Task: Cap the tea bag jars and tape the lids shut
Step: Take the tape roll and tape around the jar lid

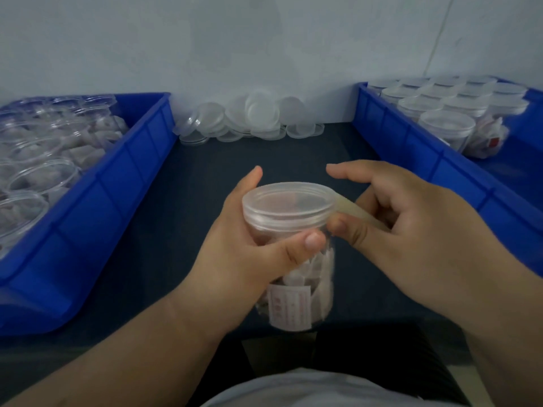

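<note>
A clear plastic jar (296, 286) filled with white tea bags is held above the table's near edge. A translucent lid (286, 205) sits on its mouth. My left hand (249, 245) grips the jar just under the lid, thumb in front, fingers behind. A strip of yellowish tape (357, 211) runs from the lid's right rim into my right hand (411, 221), which pinches it with thumb against the lid's edge while the index finger points left above the lid.
A blue bin (117, 183) on the left holds several open jars of tea bags. Another blue bin (426, 160) on the right holds several capped jars. A heap of loose lids (249, 118) lies against the back wall on the dark table (205, 171).
</note>
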`<action>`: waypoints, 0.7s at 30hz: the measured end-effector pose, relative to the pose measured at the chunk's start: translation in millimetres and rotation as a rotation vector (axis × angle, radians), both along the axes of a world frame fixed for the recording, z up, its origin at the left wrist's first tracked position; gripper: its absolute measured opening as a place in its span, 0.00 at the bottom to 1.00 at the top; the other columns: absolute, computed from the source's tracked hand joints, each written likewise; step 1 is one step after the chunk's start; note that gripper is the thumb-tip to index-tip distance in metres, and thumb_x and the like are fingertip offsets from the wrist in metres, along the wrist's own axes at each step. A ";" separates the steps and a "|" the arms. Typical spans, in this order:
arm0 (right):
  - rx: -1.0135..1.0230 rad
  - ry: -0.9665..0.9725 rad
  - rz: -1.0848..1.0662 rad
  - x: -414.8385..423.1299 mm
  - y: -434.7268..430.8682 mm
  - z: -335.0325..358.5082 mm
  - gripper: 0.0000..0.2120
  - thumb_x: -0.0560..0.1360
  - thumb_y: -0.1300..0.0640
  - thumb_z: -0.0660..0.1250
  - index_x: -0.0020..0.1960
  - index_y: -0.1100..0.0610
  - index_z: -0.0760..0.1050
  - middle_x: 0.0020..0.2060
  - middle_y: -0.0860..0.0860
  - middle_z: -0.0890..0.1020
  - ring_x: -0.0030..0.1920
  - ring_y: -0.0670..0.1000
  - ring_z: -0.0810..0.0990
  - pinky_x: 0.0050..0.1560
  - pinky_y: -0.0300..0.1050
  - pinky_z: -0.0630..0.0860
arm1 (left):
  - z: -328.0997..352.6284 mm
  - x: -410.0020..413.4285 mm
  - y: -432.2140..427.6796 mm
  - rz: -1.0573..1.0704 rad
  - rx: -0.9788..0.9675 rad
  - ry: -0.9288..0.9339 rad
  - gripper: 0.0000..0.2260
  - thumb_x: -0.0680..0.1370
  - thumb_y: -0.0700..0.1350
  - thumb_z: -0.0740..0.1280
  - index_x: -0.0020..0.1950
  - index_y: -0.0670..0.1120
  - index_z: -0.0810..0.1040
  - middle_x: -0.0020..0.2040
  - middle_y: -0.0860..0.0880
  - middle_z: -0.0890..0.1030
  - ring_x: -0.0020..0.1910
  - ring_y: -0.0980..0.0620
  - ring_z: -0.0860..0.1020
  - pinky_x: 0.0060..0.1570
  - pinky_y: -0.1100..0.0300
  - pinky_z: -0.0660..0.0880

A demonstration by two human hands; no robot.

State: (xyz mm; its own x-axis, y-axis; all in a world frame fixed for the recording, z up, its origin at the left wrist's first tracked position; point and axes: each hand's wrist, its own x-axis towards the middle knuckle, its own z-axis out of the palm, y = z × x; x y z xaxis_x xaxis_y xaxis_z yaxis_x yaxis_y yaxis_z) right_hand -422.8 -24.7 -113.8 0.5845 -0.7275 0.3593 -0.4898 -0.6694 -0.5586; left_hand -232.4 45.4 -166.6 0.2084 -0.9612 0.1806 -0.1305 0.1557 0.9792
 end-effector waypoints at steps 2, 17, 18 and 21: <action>0.040 0.004 0.022 0.0 -0.8 1.2 0.28 0.68 0.33 0.60 0.68 0.29 0.61 0.42 0.37 0.79 0.38 0.38 0.79 0.44 0.27 0.70 | 0.2 -0.5 -2.0 0.045 0.015 0.041 0.57 0.54 0.67 0.80 0.79 0.56 0.61 0.60 0.65 0.81 0.60 0.62 0.81 0.57 0.58 0.78; 0.108 -0.061 0.084 -13.7 -14.7 12.1 0.27 0.66 0.34 0.62 0.66 0.31 0.68 0.36 0.44 0.83 0.30 0.44 0.77 0.30 0.31 0.71 | -0.6 0.7 -4.1 -0.039 0.002 0.399 0.36 0.59 0.54 0.81 0.64 0.45 0.77 0.54 0.42 0.85 0.53 0.42 0.85 0.47 0.49 0.82; 0.102 -0.061 0.083 -13.1 -15.3 12.1 0.27 0.67 0.35 0.63 0.66 0.32 0.69 0.35 0.45 0.83 0.30 0.44 0.77 0.30 0.30 0.71 | 0.5 -0.2 -3.7 -0.060 -0.003 0.390 0.39 0.58 0.56 0.83 0.65 0.43 0.77 0.54 0.40 0.85 0.53 0.41 0.84 0.47 0.48 0.81; 0.083 -0.048 0.073 -10.6 -17.7 13.2 0.28 0.66 0.34 0.65 0.66 0.34 0.69 0.36 0.43 0.83 0.31 0.43 0.78 0.33 0.26 0.70 | 6.6 -2.9 1.0 -0.127 0.004 0.451 0.49 0.57 0.61 0.84 0.70 0.38 0.72 0.57 0.37 0.83 0.55 0.39 0.82 0.50 0.47 0.81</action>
